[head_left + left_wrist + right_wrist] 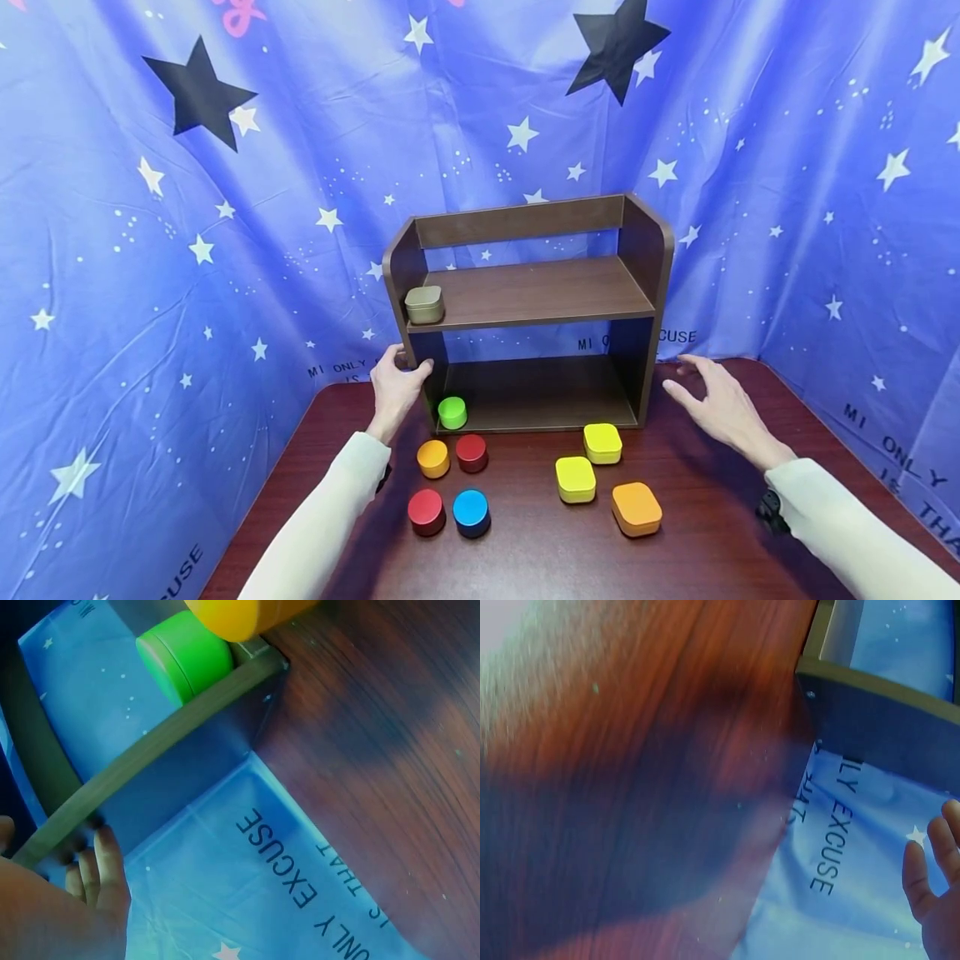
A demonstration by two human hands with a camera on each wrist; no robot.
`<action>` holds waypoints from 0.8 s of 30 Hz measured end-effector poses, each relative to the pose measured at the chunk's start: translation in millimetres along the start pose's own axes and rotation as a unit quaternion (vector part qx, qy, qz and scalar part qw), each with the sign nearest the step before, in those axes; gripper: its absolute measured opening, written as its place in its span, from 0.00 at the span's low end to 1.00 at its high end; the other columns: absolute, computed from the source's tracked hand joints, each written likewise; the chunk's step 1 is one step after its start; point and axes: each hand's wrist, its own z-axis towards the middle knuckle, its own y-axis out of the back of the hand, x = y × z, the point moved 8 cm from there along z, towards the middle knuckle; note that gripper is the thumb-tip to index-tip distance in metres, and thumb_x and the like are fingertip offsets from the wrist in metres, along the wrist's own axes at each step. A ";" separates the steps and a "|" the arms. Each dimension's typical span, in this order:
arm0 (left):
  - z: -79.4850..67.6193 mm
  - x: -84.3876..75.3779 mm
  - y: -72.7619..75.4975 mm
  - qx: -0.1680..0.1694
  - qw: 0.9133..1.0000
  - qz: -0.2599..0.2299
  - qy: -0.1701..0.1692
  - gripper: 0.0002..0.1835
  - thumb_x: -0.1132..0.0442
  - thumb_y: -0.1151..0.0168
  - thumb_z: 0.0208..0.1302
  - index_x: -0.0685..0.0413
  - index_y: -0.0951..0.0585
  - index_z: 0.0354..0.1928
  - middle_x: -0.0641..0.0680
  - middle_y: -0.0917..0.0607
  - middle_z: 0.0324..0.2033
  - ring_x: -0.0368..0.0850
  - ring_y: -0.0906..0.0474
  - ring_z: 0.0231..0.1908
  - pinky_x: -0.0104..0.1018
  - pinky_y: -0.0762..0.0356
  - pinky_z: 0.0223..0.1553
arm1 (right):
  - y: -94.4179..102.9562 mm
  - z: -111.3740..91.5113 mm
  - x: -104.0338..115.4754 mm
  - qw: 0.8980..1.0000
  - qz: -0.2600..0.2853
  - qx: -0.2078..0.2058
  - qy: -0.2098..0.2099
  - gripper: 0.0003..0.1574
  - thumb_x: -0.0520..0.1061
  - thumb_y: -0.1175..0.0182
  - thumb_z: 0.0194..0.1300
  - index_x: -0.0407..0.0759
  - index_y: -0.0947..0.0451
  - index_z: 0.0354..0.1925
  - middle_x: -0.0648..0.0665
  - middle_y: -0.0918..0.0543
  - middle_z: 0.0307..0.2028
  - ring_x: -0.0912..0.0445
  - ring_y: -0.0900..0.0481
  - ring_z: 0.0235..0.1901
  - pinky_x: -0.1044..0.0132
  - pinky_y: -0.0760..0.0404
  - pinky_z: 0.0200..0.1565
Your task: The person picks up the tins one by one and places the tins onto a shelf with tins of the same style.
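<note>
L hand [397, 387] on shelf [540, 293], tins [432, 459] nr

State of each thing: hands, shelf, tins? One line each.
shelf: upright
left hand: gripping shelf, left side
right hand: open, off the shelf
olive tin: closed, upper tier
green tin: closed, lower tier
round orange tin: closed, on table
rear red tin: closed, on table
front red tin: closed, on table
blue tin: closed, on table
rear yellow tin: closed, on table
front yellow tin: closed, on table
square orange tin: closed, on table
</note>
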 end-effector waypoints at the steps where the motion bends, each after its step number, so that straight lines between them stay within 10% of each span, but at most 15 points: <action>1: 0.1 -0.3 0.0 -0.005 1.000 -0.002 0.002 0.23 0.58 0.23 0.59 0.58 0.14 0.55 0.65 0.08 0.44 0.60 0.14 0.47 0.45 0.21 0.53 | -2.1 -0.8 1.7 1.000 0.002 0.003 0.001 0.37 0.55 0.35 0.77 0.34 0.28 0.72 0.29 0.15 0.57 0.32 0.21 0.60 0.36 0.28 0.60; 8: 1.8 -4.7 1.6 -0.033 0.999 -0.004 0.002 0.17 0.59 0.24 0.60 0.59 0.12 0.49 0.65 0.07 0.39 0.61 0.15 0.45 0.47 0.23 0.54 | -22.8 -6.3 10.9 0.999 0.016 0.045 0.010 0.37 0.54 0.28 0.70 0.34 0.23 0.67 0.34 0.11 0.52 0.39 0.15 0.54 0.55 0.24 0.56; 24: 1.2 -2.5 3.4 -0.047 0.999 0.020 0.011 0.09 0.59 0.25 0.60 0.56 0.13 0.38 0.63 0.08 0.32 0.62 0.14 0.40 0.46 0.23 0.46 | -49.4 -16.5 30.8 0.995 0.047 0.090 0.021 0.27 0.51 0.20 0.62 0.41 0.17 0.53 0.42 0.10 0.45 0.50 0.16 0.45 0.63 0.17 0.49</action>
